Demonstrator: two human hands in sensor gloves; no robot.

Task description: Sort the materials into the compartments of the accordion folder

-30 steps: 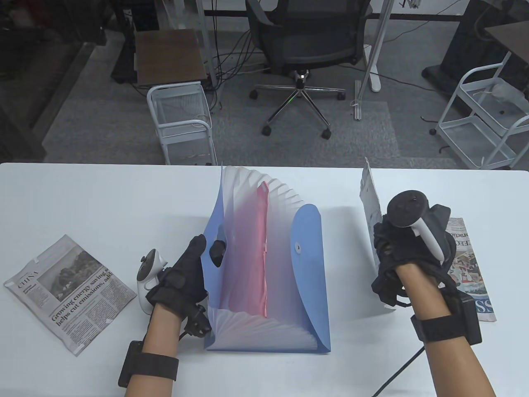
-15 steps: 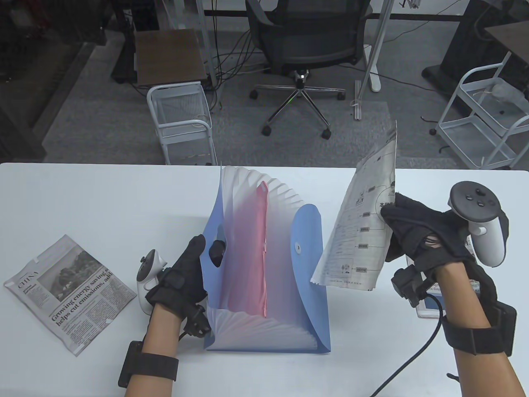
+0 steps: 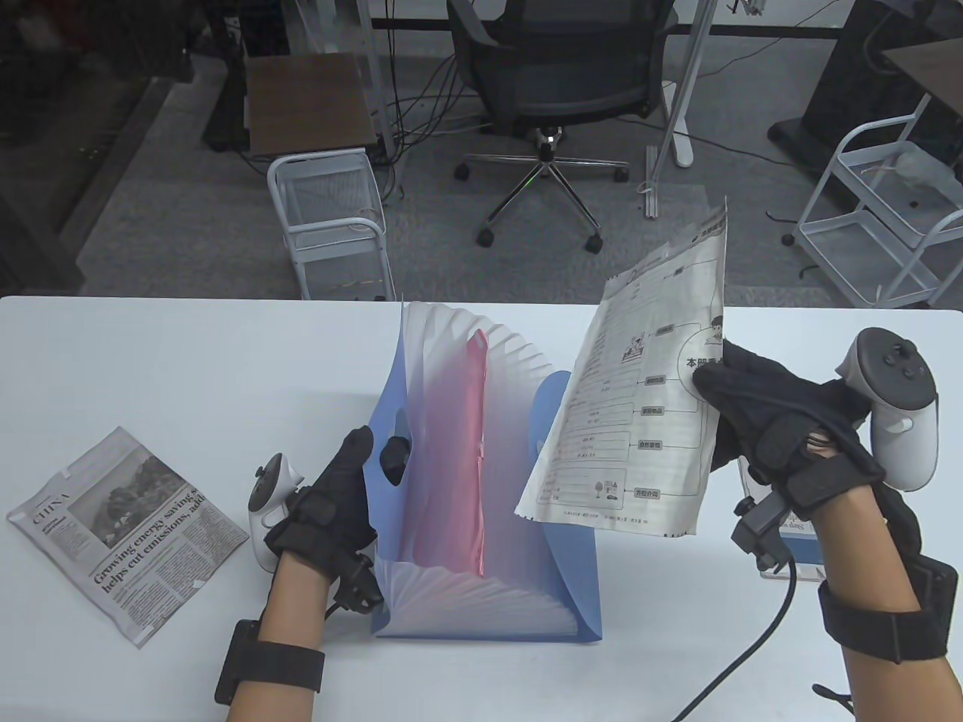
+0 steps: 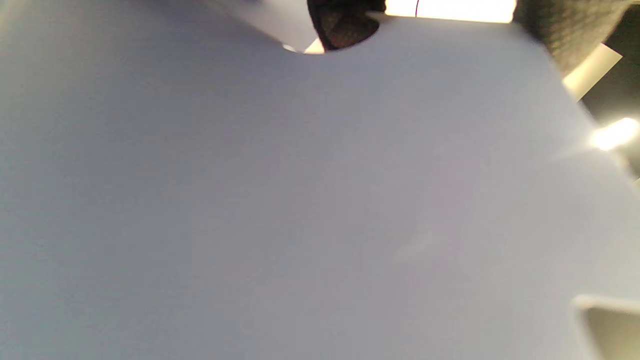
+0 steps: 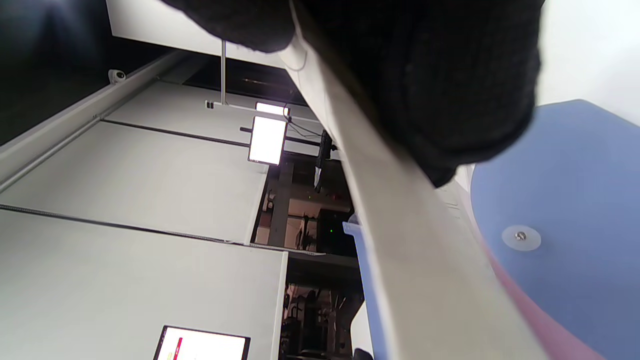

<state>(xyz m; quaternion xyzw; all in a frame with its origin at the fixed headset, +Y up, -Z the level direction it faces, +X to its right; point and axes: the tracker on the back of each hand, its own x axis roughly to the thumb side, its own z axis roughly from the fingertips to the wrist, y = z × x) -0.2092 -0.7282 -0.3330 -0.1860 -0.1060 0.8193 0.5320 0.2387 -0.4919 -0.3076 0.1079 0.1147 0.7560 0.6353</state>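
A blue accordion folder (image 3: 572, 594) stands fanned open mid-table, with a pink sheet (image 3: 470, 451) in a middle compartment. My left hand (image 3: 353, 481) grips the folder's left cover (image 4: 300, 200), fingers inside the first pocket, holding it open. My right hand (image 3: 745, 406) pinches a printed sheet with a diagram (image 3: 639, 406) by its right edge and holds it in the air over the folder's right flap (image 3: 553, 406). In the right wrist view the sheet's edge (image 5: 400, 250) runs across the blue flap with its snap (image 5: 520, 236).
A folded newspaper (image 3: 124, 526) lies at the table's left. A stack of other papers (image 3: 790, 549) lies under my right wrist. Beyond the table's far edge stand a white wire cart (image 3: 331, 218) and an office chair (image 3: 557, 83).
My right hand has lifted the sheet from the right-hand pile, turned it face-up and carried it left, over the folder's flap. My left hand has not moved.
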